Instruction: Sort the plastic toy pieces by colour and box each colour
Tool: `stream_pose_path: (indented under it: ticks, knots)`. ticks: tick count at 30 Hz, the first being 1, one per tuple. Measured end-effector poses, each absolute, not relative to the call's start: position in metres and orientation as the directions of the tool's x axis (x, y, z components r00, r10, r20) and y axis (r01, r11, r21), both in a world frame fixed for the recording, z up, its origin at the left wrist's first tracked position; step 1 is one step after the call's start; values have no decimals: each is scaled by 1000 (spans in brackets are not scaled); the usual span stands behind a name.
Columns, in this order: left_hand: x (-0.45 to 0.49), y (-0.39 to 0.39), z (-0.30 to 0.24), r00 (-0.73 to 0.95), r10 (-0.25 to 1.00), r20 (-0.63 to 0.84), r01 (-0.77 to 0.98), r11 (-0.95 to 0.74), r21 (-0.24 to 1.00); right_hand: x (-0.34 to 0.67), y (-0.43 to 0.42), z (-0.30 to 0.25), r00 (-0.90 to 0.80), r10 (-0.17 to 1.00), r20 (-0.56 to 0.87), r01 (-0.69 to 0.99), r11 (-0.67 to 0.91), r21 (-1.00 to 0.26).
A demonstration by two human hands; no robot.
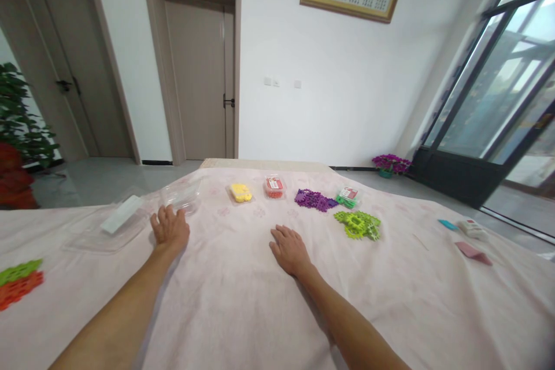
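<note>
My left hand (170, 230) rests at the near edge of a clear plastic container (186, 193), its fingers spread; whether it touches the container I cannot tell. To its left lies a larger clear plastic tray (99, 234) with a whitish strip (121, 214) on it. My right hand (290, 250) lies palm down on the pink cloth (225, 295), fingers stretched out and holding nothing. Beyond it are yellow pieces (241, 192) in a clear box, a labelled box of red pieces (274, 187), purple pieces (315, 200) and lime-green gear-shaped pieces (358, 224).
A labelled box with green pieces (347, 198) stands behind the lime-green ones. Orange pieces (19, 289) and green pieces (19, 272) lie at the far left. On the right are a blue item (448, 224), a whitish box (472, 229) and a pink cloth piece (473, 253).
</note>
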State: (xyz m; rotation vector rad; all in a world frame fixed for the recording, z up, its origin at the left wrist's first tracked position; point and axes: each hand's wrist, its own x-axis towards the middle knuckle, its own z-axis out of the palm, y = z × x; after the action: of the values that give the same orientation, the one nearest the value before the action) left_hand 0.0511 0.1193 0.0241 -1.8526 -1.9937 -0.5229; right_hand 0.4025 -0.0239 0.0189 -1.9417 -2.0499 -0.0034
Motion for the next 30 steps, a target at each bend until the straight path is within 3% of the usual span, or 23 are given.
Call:
stream_pose_path:
  ticks: [5, 13, 18, 21, 24, 27, 30]
  knots:
    - [36, 137, 29, 115, 880, 462, 993, -95, -65, 403, -25, 19, -34, 970, 242, 972, 88, -217]
    - [97, 117, 33, 169, 828, 535, 944, -291, 152, 406, -24, 15, -55, 968, 245, 972, 107, -207]
    - [179, 74, 41, 331, 740, 585, 845, -509, 166, 411, -19, 15, -88, 959, 268, 963, 151, -222]
    - [225, 45, 45, 439, 709, 552, 737, -636, 230, 422, -3, 16, -45, 959, 278, 936, 137, -323]
    - [245, 33, 52, 487, 657, 575, 617, -725, 306, 436, 22, 16, 105, 964, 245, 867, 31, -496]
    - [230, 49, 61, 307, 696, 649, 689, -633, 353, 443, 45, 15, 189, 962, 198, 825, -45, -564]
    - [196, 82, 68, 61, 848, 527, 863, -310, 398, 438, 58, 14, 216, 962, 167, 841, -97, -532]
